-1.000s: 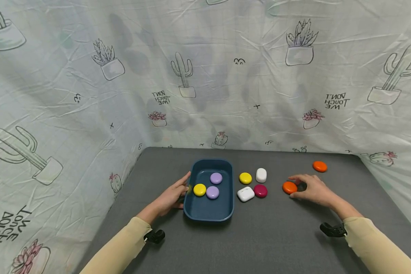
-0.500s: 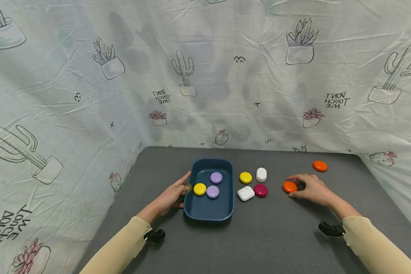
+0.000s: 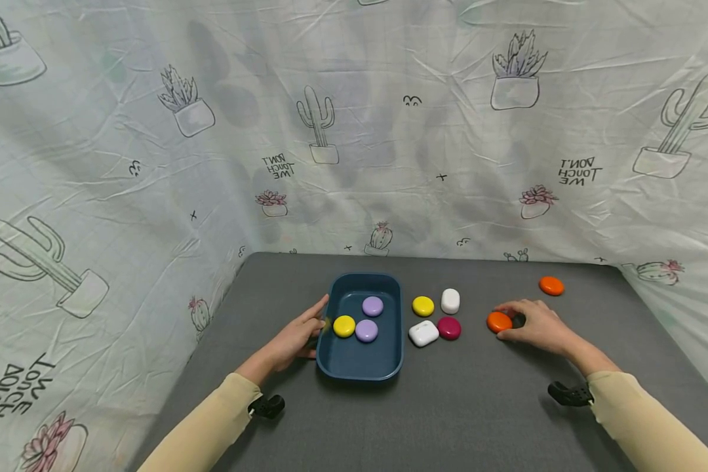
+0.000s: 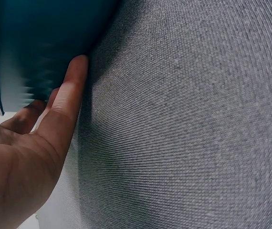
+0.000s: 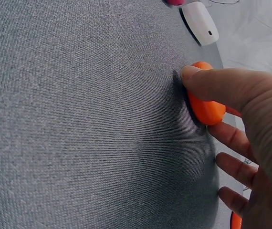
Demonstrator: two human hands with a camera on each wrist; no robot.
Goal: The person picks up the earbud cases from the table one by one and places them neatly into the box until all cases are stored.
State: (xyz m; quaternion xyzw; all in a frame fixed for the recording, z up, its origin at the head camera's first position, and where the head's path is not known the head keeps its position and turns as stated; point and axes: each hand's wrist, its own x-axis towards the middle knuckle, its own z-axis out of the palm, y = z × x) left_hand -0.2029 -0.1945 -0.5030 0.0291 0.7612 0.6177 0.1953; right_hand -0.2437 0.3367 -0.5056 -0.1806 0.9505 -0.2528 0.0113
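- Two orange pieces: the held orange piece [image 3: 499, 322], right of the middle in the right hand [image 3: 541, 324], and a far orange piece [image 3: 551, 286] near the surface's far right corner
- Two purple pieces [image 3: 366, 331] and one yellow piece [image 3: 344, 326], all in the single blue tray [image 3: 360, 362]; that yellow piece lies left of the nearer purple one
- Right of the tray, a loose group of four: a second yellow piece [image 3: 423, 306] far left, a far white piece [image 3: 450, 301] far right, a near white piece [image 3: 423, 334] near left, and one dark red piece [image 3: 449, 328] near right, touching or just beside that white one
- The surface [image 3: 448, 419] is dark grey with a woven texture; pale wrinkled cloth [image 3: 377, 131] hangs behind and at the sides, printed with potted cacti and reversed lettering
- Left hand [image 3: 295, 341]: unclenched, fingers spread against the tray's outer left wall
- Right hand: pinching the held orange piece between thumb and index finger, the other fingers loosely bent beside it; whether the piece touches the surface I cannot tell
- Both arms come in from the near side in cream sleeves [image 3: 206, 423], a black device [image 3: 267, 407] at each wrist
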